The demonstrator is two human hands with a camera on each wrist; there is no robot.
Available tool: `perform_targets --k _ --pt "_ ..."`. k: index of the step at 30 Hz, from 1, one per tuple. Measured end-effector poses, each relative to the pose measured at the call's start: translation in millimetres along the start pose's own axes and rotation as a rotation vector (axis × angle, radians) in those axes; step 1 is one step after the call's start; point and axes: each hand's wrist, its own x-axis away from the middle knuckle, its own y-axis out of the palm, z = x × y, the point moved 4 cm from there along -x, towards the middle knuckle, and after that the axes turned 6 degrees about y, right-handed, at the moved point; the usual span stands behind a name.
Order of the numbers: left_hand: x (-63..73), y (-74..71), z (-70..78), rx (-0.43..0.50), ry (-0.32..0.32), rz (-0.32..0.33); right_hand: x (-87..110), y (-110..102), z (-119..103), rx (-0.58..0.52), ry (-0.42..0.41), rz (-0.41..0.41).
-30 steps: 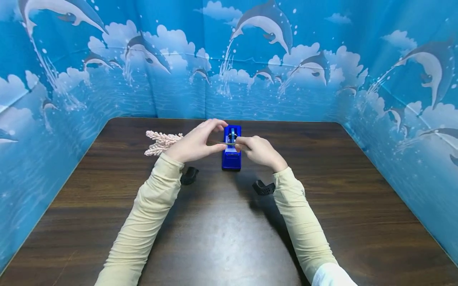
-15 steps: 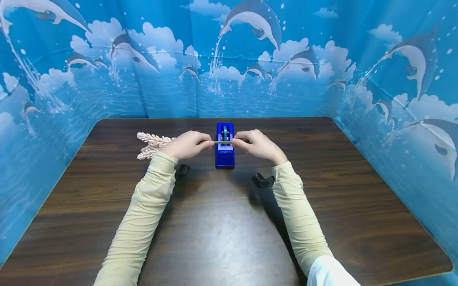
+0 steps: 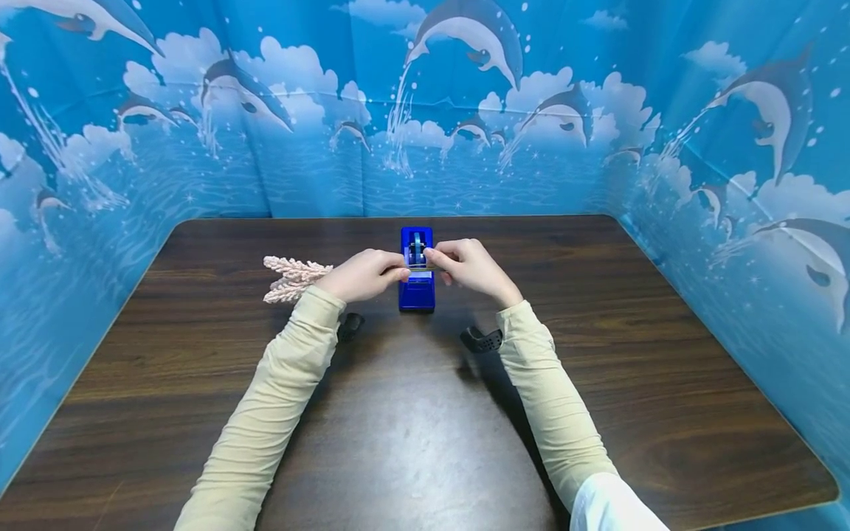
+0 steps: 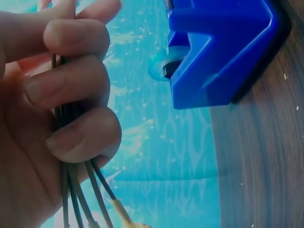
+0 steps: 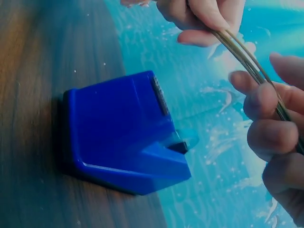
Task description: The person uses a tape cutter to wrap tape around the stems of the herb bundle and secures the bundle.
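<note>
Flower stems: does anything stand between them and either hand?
Nothing visible does: the left hand grips the stems, and the right hand holds them further along. In the head view, the blue tape dispenser shows behind the stems, not in between.
</note>
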Motion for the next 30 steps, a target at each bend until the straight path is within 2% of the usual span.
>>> perform_targets --k 6,9,13,16,20,22,24,26,30 --pt "-2.8 2.5 2.1 0.015 -0.026 -0.027 1.2 -1.2 8.6 0.077 -0.024 -0.131" --pt "-1.6 3.5 -0.6 0.045 -0.068 -0.071 2.1 -1.5 13.4 0.096 -0.021 -0.193" --pt "1.9 6.0 -6.4 0.087 -0.113 -0.142 3.5 1.7 19.1 0.076 0.023 -0.296" --pt "2.9 9.2 -10.2 0.087 -0.103 -0.169 4.8 6.5 22.6 0.046 0.061 -0.388" --pt "1.1 15.9 -12.2 0.037 -0.041 -0.202 6.8 12.5 28.1 0.022 0.107 -0.5" --pt "0.2 19.5 -12.4 0.008 -0.014 -0.214 7.2 14.3 31.2 0.03 0.13 -0.531" --pt "-0.3 22.2 -13.1 -0.017 0.0 -0.212 6.6 14.9 33.6 0.052 0.141 -0.527" --pt "-0.6 24.0 -13.7 -0.029 0.002 -0.203 4.5 13.1 34.0 0.093 0.122 -0.461" --pt "-1.3 26.7 -14.3 0.003 0.007 -0.177 -3.9 7.9 29.9 0.187 0.086 -0.152"
